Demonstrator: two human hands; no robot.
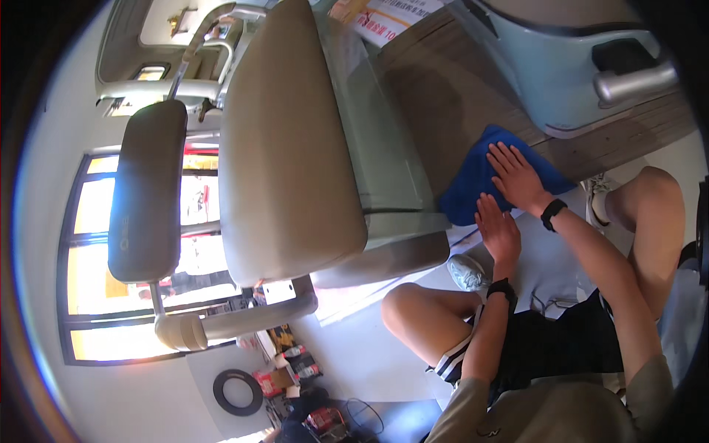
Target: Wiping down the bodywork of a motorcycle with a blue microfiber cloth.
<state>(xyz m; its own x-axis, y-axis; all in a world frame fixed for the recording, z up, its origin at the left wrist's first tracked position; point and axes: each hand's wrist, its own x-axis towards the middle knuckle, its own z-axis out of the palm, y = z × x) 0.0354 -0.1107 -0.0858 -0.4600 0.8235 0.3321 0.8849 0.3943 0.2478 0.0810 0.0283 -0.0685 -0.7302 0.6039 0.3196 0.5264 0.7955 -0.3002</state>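
A folded blue cloth (pixel 471 177) lies over the edge of the brown wood-look footboard (pixel 432 66) of a pale green scooter. My right hand (pixel 516 176) rests flat on the cloth, fingers stretched out and slightly apart. Nearer to me, my left hand (pixel 498 231) touches the cloth's lower edge with its fingers extended. Neither hand is closed around anything. Dark bands circle both wrists. Left of the cloth rises the scooter's body panel (pixel 382 133) under a beige seat (pixel 288 166).
A padded backrest (pixel 147 194) and a tubular armrest (pixel 255 318) stand beyond the seat. The scooter's front part (pixel 554 61) rises on the right. A black tyre (pixel 238 392), boxes (pixel 274 382) and bottles are at the lower left. A printed sheet (pixel 382 22) lies at the top.
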